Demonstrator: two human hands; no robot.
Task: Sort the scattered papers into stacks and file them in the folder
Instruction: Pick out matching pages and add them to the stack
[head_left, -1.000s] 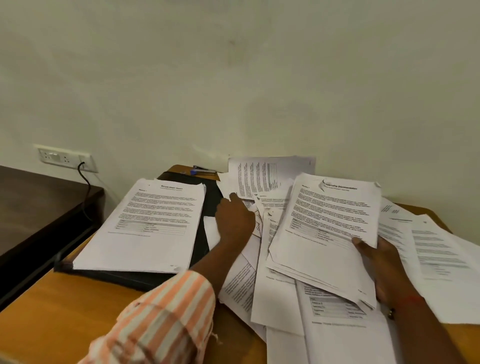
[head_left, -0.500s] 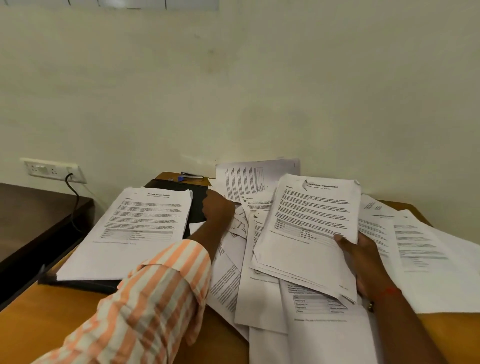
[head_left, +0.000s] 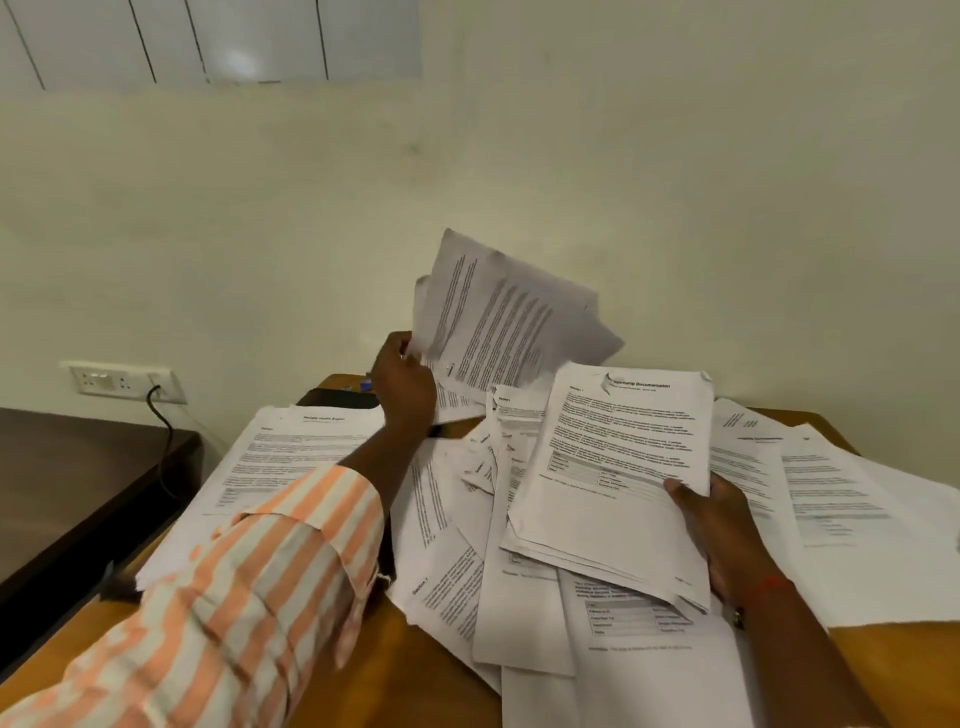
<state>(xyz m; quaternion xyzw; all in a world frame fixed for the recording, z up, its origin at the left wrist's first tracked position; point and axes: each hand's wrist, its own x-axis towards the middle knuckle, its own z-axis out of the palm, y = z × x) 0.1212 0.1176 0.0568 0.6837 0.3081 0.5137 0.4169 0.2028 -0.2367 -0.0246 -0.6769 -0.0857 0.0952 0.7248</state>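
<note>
Printed white papers lie scattered (head_left: 457, 525) over the middle and right of a wooden table (head_left: 415, 675). My left hand (head_left: 402, 384) grips a few sheets (head_left: 509, 322) by their left edge and holds them raised above the pile, near the wall. My right hand (head_left: 727, 530) holds a thin stack (head_left: 613, 467) by its right edge, thumb on top, just over the scattered sheets. A neat stack (head_left: 291, 457) rests on the black folder (head_left: 337, 397) at the left; only the folder's far corner and left edge show.
A dark wooden table (head_left: 62, 478) stands lower to the left, with a wall socket (head_left: 122, 382) and black cable above it. A blue pen (head_left: 363, 385) lies at the table's back edge. The wall runs close behind the table.
My left hand has taken hold of the sheets at the back of the pile and lifted them up off the table. My right hand keeps its stack in place.
</note>
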